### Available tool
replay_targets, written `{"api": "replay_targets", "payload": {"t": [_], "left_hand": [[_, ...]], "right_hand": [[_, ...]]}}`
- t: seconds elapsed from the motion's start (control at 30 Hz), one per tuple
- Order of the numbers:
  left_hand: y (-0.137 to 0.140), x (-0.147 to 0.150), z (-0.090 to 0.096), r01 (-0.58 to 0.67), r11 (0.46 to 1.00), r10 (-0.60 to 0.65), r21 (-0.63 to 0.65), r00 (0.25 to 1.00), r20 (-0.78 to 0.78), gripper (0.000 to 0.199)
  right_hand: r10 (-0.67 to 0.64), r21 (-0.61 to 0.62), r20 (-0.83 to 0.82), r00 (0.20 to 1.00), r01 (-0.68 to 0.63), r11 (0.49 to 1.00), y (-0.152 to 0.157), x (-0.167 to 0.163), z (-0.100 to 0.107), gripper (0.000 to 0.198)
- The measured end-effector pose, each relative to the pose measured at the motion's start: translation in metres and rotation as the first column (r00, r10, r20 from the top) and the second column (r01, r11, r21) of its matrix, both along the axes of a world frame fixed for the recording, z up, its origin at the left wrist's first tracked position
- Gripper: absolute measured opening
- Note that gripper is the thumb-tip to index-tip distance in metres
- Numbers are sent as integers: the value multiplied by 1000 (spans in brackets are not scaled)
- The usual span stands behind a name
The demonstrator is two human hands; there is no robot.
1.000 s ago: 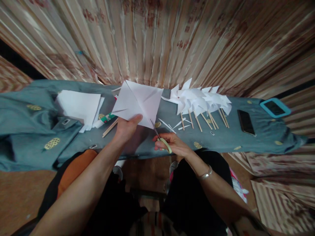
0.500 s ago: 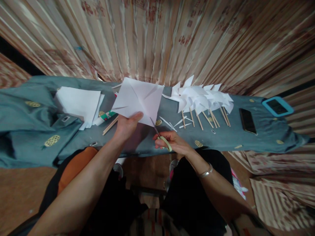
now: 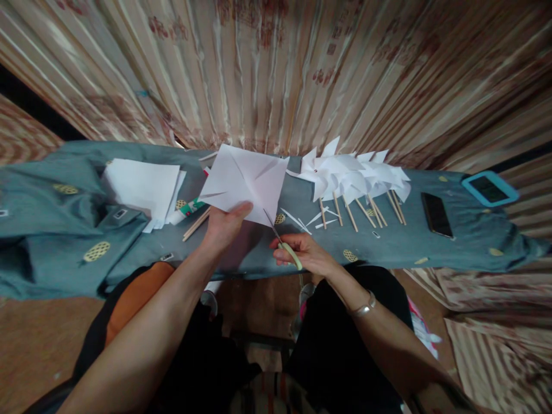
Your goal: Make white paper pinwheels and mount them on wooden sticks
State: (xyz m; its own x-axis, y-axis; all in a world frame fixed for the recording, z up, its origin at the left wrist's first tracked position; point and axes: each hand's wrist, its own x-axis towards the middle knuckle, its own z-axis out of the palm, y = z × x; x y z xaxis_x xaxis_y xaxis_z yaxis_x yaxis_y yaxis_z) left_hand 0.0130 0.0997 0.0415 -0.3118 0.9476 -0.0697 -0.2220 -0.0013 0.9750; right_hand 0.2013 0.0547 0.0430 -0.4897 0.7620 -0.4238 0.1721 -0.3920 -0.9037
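Note:
A square sheet of white paper [image 3: 245,178] is held above the table by my left hand [image 3: 226,224], thumb on top and fingers hidden underneath. Slits run inward from its corners, and creases cross near the middle. My right hand [image 3: 304,253] grips scissors [image 3: 290,255] with pale green handles. Their blades meet the paper's near right corner. Thin paper strips [image 3: 295,219] lie on the cloth just beyond the right hand. Farther right, several white paper pinwheels [image 3: 345,172] on wooden sticks lie overlapping in a row.
Left of the held sheet is a stack of white paper [image 3: 144,184]. Beside it lie a green-and-white tube [image 3: 190,210] and wooden sticks [image 3: 196,224]. A black phone [image 3: 436,214] and a blue-framed tablet [image 3: 490,188] rest on the right of the grey-green cloth [image 3: 405,244]. Curtains [image 3: 267,75] hang behind.
The whole view has shifted slightly, so everything sits a little lower. Both hands keep their holds, and the scissor blades remain at the same corner of the paper.

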Motion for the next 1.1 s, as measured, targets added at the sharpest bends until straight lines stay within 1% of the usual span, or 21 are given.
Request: {"api": "replay_targets", "payload": {"t": [0.13,0.23,0.4,0.53,0.7,0.83,0.97,1.1], "left_hand": [[2,-2,-3,36,999,-35,14,998,-52,54],[2,-2,-4,31,999,-29,26,997,-69,53],[2,-2,-4,29,998,-25,54,998,-64,51],[4,-3,-5,24,999,-21,46,998,-66,50],[3,-3,-7,27,998,-24,50,998,-67,52],[0,0,-4,50,999,-48,13,994,-98,57],[-2,3,-1,86,996,-89,-27,989,-120,54],[-2,4,-1,82,997,-81,4,993,-87,57]], "right_hand": [[-29,-31,3,1000,29,999,0,-2,0,53],[-60,-54,12,998,61,997,0,-3,3,55],[-107,-117,17,994,108,987,1,-6,7,56],[-127,-149,5,992,127,981,1,-7,7,54],[-117,-130,7,993,117,984,1,-6,5,53],[-109,-99,-9,994,108,989,1,-6,5,50],[-108,-76,-17,994,107,991,1,-7,5,49],[-110,-85,10,994,110,990,1,-7,5,51]]}}
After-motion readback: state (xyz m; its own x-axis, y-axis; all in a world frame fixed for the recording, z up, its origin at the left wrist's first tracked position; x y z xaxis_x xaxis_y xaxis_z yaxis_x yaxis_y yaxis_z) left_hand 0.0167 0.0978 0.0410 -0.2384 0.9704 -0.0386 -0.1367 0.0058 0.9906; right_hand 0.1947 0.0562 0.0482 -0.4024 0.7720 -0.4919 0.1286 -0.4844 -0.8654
